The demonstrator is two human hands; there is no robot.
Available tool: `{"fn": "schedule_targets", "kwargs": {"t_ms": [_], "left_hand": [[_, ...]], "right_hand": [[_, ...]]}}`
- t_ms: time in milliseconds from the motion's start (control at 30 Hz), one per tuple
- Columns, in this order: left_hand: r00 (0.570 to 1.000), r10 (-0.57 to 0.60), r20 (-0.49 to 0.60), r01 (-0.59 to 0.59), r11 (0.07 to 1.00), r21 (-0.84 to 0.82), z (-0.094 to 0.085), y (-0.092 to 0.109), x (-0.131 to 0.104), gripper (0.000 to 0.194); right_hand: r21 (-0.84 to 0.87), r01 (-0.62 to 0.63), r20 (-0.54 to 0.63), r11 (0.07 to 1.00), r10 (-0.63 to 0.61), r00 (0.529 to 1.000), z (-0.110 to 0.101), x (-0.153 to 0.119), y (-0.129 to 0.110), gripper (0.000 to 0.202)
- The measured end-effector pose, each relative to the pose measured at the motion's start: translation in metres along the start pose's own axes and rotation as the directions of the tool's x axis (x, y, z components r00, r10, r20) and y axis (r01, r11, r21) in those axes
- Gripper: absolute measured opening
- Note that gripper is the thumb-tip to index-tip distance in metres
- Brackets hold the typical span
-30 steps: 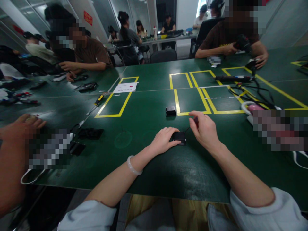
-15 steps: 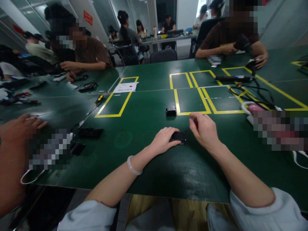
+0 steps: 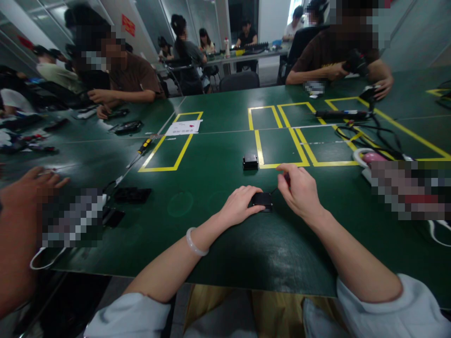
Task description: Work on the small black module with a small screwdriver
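My left hand (image 3: 242, 205) is closed around the left side of a small black box-shaped part (image 3: 264, 200), thumb along its near edge and fingers over the far one. The part rests on the green table, and some of it is hidden by the fingers. My right hand (image 3: 299, 190) is curled around a thin dark screwdriver (image 3: 274, 190). Its shaft slants down left to the part's far right corner; most of the handle is hidden in the fist. A second black box-shaped part (image 3: 250, 162) stands just beyond my hands.
Yellow tape rectangles (image 3: 282, 165) mark the green table (image 3: 218, 253). A yellow-black screwdriver (image 3: 144, 146) and dark parts (image 3: 132, 195) lie left. Cables (image 3: 384, 136) and a blurred-out object (image 3: 408, 190) are at right. A neighbour's hand (image 3: 42, 185) reaches in from the left; people sit opposite.
Almost nothing differs. My right hand has shifted very slightly around the screwdriver, while my left hand and the black part keep their place.
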State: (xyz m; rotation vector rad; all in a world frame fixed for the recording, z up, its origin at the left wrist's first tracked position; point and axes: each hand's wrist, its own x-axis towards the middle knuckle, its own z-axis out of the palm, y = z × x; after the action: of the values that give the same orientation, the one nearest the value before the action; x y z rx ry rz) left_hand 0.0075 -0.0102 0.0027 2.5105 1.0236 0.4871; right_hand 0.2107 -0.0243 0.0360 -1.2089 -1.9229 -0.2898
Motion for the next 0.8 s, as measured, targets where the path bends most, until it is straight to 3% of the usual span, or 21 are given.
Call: {"fn": "schedule_targets", "kwargs": {"t_ms": [800], "left_hand": [[1.0,0.01,-0.01,-0.01,1.0,-0.001,0.0008,-0.001,-0.0001,0.039]], "right_hand": [[0.017,0.011,-0.024,1.0,-0.01,1.0,-0.0005,-0.0007,-0.0005,0.011]]}}
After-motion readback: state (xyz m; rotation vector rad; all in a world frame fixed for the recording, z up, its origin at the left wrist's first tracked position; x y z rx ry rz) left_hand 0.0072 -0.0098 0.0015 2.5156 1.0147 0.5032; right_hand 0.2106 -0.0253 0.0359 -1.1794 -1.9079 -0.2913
